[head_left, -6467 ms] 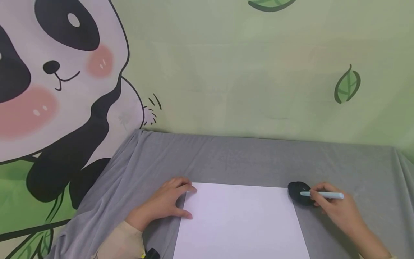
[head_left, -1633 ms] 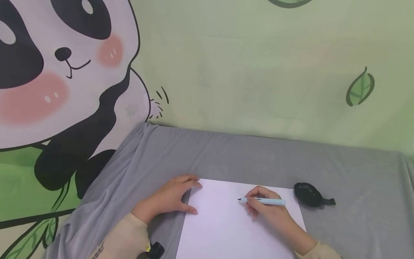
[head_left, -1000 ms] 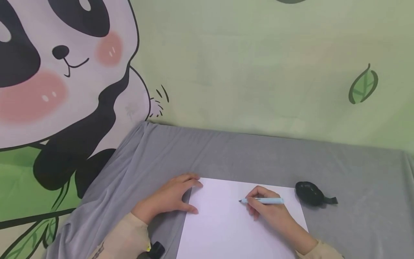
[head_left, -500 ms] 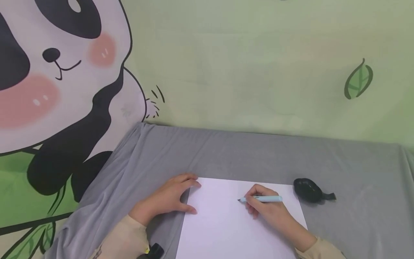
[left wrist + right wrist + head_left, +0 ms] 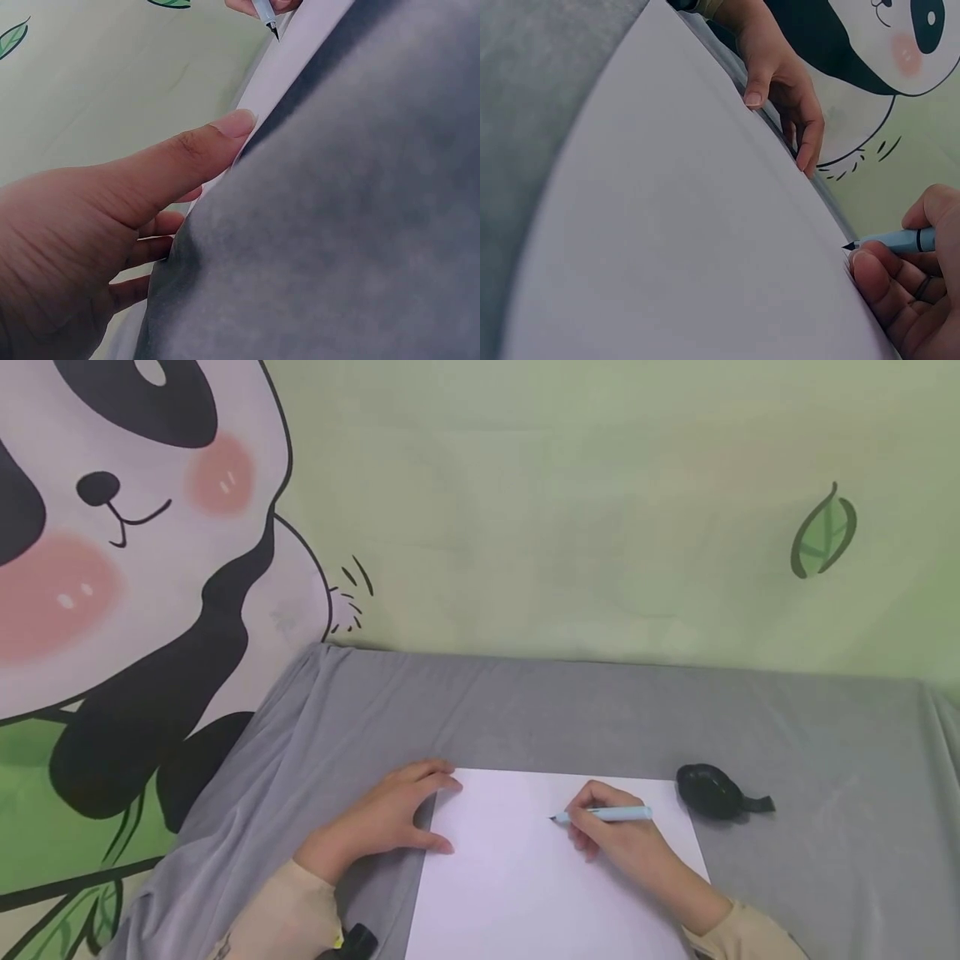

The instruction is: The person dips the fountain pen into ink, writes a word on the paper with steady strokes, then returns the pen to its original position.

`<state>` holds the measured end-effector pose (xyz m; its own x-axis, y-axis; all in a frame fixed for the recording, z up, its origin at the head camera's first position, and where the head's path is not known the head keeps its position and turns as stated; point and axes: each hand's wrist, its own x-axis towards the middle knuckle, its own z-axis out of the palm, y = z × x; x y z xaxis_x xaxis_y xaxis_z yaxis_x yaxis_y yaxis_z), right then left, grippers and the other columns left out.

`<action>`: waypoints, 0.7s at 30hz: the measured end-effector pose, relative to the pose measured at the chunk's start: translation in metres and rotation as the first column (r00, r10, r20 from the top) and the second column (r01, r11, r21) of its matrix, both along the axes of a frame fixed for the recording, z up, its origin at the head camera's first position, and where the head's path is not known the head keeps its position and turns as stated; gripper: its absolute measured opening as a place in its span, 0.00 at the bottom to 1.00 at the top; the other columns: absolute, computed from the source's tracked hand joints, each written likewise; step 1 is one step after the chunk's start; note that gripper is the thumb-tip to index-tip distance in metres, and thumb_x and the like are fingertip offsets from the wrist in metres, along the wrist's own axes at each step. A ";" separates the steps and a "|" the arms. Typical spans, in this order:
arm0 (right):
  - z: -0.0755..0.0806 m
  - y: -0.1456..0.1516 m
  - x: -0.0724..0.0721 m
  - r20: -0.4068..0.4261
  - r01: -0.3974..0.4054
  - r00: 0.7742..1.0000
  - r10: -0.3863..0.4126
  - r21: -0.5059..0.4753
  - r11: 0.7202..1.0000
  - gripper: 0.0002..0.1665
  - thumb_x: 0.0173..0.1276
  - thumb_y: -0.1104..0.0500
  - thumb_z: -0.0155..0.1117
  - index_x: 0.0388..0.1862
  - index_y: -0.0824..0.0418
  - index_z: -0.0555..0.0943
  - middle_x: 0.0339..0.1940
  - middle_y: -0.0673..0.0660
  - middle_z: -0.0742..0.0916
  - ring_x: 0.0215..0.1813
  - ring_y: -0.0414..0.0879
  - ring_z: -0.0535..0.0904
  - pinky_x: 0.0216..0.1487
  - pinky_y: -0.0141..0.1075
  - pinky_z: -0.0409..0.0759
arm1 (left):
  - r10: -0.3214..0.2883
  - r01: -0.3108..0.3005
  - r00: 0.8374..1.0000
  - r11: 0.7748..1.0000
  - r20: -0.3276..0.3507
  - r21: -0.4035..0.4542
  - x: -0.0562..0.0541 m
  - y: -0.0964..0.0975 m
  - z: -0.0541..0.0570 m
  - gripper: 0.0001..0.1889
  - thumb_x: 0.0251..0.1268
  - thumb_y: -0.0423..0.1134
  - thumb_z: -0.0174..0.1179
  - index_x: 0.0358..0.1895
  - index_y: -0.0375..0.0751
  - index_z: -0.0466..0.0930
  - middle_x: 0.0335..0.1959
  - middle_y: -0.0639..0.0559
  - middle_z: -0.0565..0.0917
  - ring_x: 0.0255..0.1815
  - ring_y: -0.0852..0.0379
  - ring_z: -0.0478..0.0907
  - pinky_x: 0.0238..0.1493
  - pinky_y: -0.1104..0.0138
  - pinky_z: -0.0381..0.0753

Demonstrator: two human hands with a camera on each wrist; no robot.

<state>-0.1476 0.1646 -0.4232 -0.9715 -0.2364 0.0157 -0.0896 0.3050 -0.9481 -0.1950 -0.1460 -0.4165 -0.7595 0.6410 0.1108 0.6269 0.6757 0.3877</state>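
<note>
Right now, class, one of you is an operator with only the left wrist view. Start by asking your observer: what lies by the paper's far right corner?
Observer: A black, rounded object with a short stem, on the gray cloth.
Operator: I see the tip of the pen; where does its other end point?
Observer: Toward the person's right.
Operator: Besides leaves, what is pictured on the backdrop?
Observer: A large panda, at the person's left.
</note>
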 end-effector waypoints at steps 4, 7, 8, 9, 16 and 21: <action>0.001 0.001 0.000 -0.004 -0.002 1.000 0.002 -0.004 1.000 0.09 0.67 0.64 0.59 0.36 0.71 0.75 0.24 0.59 0.83 0.22 0.38 0.79 0.23 0.31 0.80 | -0.003 0.003 1.000 1.000 0.008 0.000 -0.001 0.000 0.000 0.35 0.44 0.56 0.73 0.57 0.46 0.76 0.65 0.45 0.73 0.67 0.43 0.69 0.64 0.48 0.68; 0.001 0.001 0.000 -0.002 0.003 1.000 -0.003 0.003 1.000 0.09 0.67 0.64 0.58 0.36 0.71 0.75 0.24 0.59 0.83 0.23 0.39 0.79 0.23 0.31 0.80 | -0.003 0.003 1.000 1.000 0.008 -0.004 -0.001 0.000 0.000 0.35 0.44 0.56 0.73 0.57 0.46 0.76 0.65 0.45 0.73 0.67 0.43 0.69 0.64 0.48 0.68; 0.001 0.001 0.000 0.002 0.007 1.000 -0.007 0.006 1.000 0.08 0.67 0.64 0.58 0.36 0.71 0.75 0.24 0.59 0.83 0.23 0.39 0.79 0.23 0.31 0.80 | 0.000 0.000 1.000 1.000 0.011 -0.002 -0.001 -0.001 0.000 0.35 0.44 0.56 0.73 0.57 0.46 0.76 0.65 0.45 0.73 0.67 0.43 0.69 0.65 0.48 0.68; 0.000 0.001 0.000 0.006 0.011 1.000 -0.011 0.008 1.000 0.08 0.67 0.64 0.58 0.36 0.71 0.75 0.24 0.59 0.83 0.23 0.39 0.79 0.23 0.31 0.80 | 0.001 -0.001 1.000 1.000 0.011 -0.001 -0.001 -0.001 0.000 0.35 0.44 0.56 0.73 0.57 0.46 0.76 0.65 0.45 0.73 0.67 0.43 0.69 0.65 0.48 0.68; 0.000 0.001 -0.001 0.010 0.023 1.000 -0.024 0.019 1.000 0.07 0.67 0.64 0.57 0.35 0.70 0.75 0.24 0.60 0.83 0.22 0.39 0.78 0.23 0.31 0.80 | 0.002 -0.002 1.000 1.000 0.015 0.000 0.000 0.000 0.001 0.35 0.43 0.56 0.73 0.57 0.47 0.76 0.65 0.45 0.73 0.67 0.43 0.69 0.65 0.47 0.68; 0.001 0.001 0.000 0.028 0.030 0.999 -0.031 0.028 0.999 0.08 0.68 0.63 0.58 0.36 0.70 0.75 0.25 0.59 0.83 0.23 0.40 0.78 0.24 0.31 0.80 | 0.008 -0.007 1.000 1.000 0.029 -0.008 0.000 0.001 0.002 0.36 0.43 0.56 0.73 0.58 0.47 0.75 0.65 0.46 0.73 0.67 0.43 0.68 0.65 0.47 0.67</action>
